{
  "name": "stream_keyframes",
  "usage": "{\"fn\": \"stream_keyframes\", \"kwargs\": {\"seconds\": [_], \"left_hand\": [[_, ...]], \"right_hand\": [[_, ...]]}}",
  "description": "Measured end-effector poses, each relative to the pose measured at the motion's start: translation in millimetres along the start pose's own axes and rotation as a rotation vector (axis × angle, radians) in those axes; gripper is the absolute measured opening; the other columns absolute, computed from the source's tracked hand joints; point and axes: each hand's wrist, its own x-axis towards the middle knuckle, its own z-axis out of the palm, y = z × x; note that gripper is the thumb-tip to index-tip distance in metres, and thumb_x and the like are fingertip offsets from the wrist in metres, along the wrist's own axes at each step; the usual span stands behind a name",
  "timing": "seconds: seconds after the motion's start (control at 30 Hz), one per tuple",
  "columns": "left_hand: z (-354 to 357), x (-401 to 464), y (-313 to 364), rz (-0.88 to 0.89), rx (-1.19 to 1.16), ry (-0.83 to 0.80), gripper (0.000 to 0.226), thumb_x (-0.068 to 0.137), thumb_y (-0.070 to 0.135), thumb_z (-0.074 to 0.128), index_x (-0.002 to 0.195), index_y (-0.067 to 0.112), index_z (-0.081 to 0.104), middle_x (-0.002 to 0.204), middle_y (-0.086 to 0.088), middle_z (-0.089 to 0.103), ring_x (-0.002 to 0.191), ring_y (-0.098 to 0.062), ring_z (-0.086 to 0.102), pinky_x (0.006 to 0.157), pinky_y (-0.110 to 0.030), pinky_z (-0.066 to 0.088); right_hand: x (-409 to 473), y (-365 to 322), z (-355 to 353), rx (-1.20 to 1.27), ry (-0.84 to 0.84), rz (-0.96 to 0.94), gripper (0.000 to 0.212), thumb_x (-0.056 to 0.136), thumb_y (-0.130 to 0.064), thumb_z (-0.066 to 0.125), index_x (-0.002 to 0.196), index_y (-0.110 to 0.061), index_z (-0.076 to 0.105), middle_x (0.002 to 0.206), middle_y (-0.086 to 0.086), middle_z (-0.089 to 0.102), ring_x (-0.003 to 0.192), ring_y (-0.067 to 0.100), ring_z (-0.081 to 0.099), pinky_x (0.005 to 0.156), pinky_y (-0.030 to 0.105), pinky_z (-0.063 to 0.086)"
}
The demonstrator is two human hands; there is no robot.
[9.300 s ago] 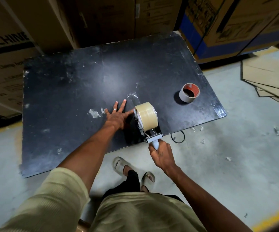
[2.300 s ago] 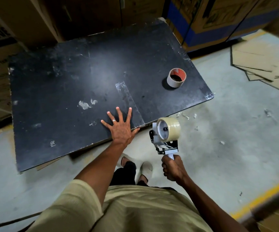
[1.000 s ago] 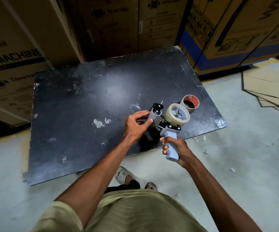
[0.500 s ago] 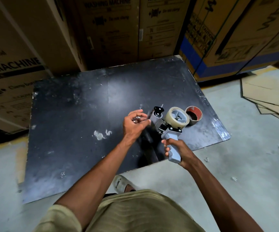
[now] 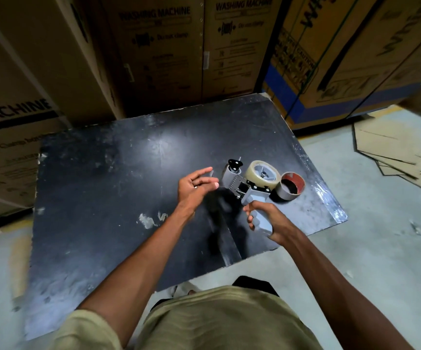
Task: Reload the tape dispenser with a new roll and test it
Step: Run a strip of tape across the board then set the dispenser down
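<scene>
My right hand (image 5: 267,219) grips the grey handle of the tape dispenser (image 5: 244,184), held above the black board (image 5: 108,188). A clear tape roll (image 5: 261,174) is mounted on the dispenser's hub. My left hand (image 5: 195,185) hovers just left of the dispenser's roller end, fingers apart; a thin scrap of tape seems to cling at its fingertips. An empty cardboard tape core (image 5: 290,189) with a red inside lies on the board to the right of the dispenser. A strip of clear tape (image 5: 229,246) is stuck on the board near its front edge.
Large cardboard washing-machine boxes (image 5: 179,51) stand behind and left of the board. Flattened cardboard sheets (image 5: 401,145) lie on the concrete floor at the right. The board's near edge is just in front of my legs.
My left hand has come off the dispenser's front and opened, moving slightly left. The dispenser stays in my right hand, now tilted closer to the empty core. The view has shifted slightly.
</scene>
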Motion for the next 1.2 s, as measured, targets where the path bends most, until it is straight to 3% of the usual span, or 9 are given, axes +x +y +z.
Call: {"fn": "stream_keyframes", "kwargs": {"seconds": [0.1,0.27,0.4,0.53,0.73,0.87,1.03,1.13,1.2], "left_hand": [[-4.4,5.5,0.5,-0.019,0.033,-0.003,0.042,0.075,-0.011,0.078,0.11,0.011,0.072,0.08,0.0,0.079,0.076,-0.01,0.073,0.086,-0.028,0.06],[-10.0,29.8,9.1,-0.057,0.143,0.002,0.037,0.077,-0.011,0.077,0.113,-0.002,0.071,0.075,0.008,0.078,0.069,0.0,0.072,0.071,-0.014,0.056],[-5.3,49.0,15.4,-0.07,0.225,0.061,0.036,0.077,-0.012,0.077,0.112,-0.004,0.071,0.083,-0.007,0.075,0.059,0.006,0.068,0.057,-0.007,0.049],[-1.1,69.9,8.8,-0.094,0.3,0.164,0.033,0.078,-0.015,0.072,0.108,-0.001,0.073,0.084,-0.013,0.075,0.056,0.009,0.065,0.055,-0.005,0.047],[0.1,80.2,0.3,-0.139,0.328,0.297,0.03,0.083,-0.021,0.054,0.105,-0.008,0.071,0.08,-0.016,0.067,0.047,0.002,0.062,0.047,-0.006,0.044],[-6.9,75.2,-9.1,-0.148,0.364,0.367,0.023,0.081,-0.009,0.067,0.095,0.008,0.075,0.074,-0.013,0.07,0.054,-0.005,0.062,0.052,-0.016,0.049],[-14.7,65.3,-16.5,-0.143,0.365,0.384,0.02,0.085,-0.008,0.068,0.098,0.006,0.073,0.068,-0.001,0.066,0.046,0.004,0.06,0.047,-0.009,0.044],[-21.0,61.4,-27.4,-0.145,0.42,0.425,0.026,0.08,-0.002,0.072,0.081,0.024,0.074,0.072,-0.007,0.073,0.063,-0.013,0.064,0.064,-0.023,0.05],[-25.1,60.8,-36.7,-0.136,0.46,0.447,0.031,0.079,0.0,0.072,0.073,0.03,0.073,0.08,-0.009,0.076,0.066,-0.016,0.064,0.072,-0.029,0.052]], "right_hand": [[9.3,-10.3,1.1,-0.038,-0.021,-0.012,0.005,0.089,0.0,0.058,0.094,-0.002,0.058,0.062,0.004,0.062,0.047,0.009,0.058,0.042,0.019,0.047],[33.0,-42.9,-1.0,-0.175,-0.017,-0.053,0.002,0.089,-0.001,0.068,0.089,-0.001,0.066,0.067,0.006,0.064,0.05,0.012,0.058,0.046,0.019,0.048],[56.4,-60.0,-8.7,-0.262,0.002,-0.04,0.007,0.085,-0.004,0.073,0.089,0.0,0.07,0.07,0.009,0.068,0.055,0.016,0.062,0.05,0.022,0.052],[75.6,-71.4,-12.0,-0.297,0.006,-0.027,0.012,0.084,-0.005,0.071,0.094,0.001,0.067,0.078,0.015,0.064,0.058,0.019,0.061,0.051,0.026,0.053],[96.8,-76.8,-17.2,-0.32,0.006,-0.026,0.009,0.086,-0.001,0.069,0.094,0.001,0.066,0.075,0.014,0.061,0.056,0.019,0.059,0.05,0.025,0.051],[105.9,-74.4,-18.2,-0.338,-0.006,-0.016,0.008,0.085,0.0,0.069,0.091,-0.002,0.064,0.071,0.013,0.058,0.053,0.019,0.057,0.047,0.026,0.05],[107.2,-69.0,-21.6,-0.432,0.036,-0.023,0.013,0.084,0.002,0.07,0.095,-0.002,0.064,0.074,0.017,0.058,0.054,0.022,0.057,0.047,0.03,0.053],[104.4,-67.1,-24.3,-0.541,0.106,-0.02,0.012,0.08,0.003,0.076,0.085,-0.003,0.066,0.068,0.017,0.059,0.047,0.022,0.055,0.043,0.031,0.052],[106.3,-62.8,-26.8,-0.588,0.166,-0.027,0.016,0.074,-0.002,0.083,0.078,-0.004,0.067,0.065,0.017,0.064,0.049,0.026,0.059,0.046,0.038,0.056]]}}
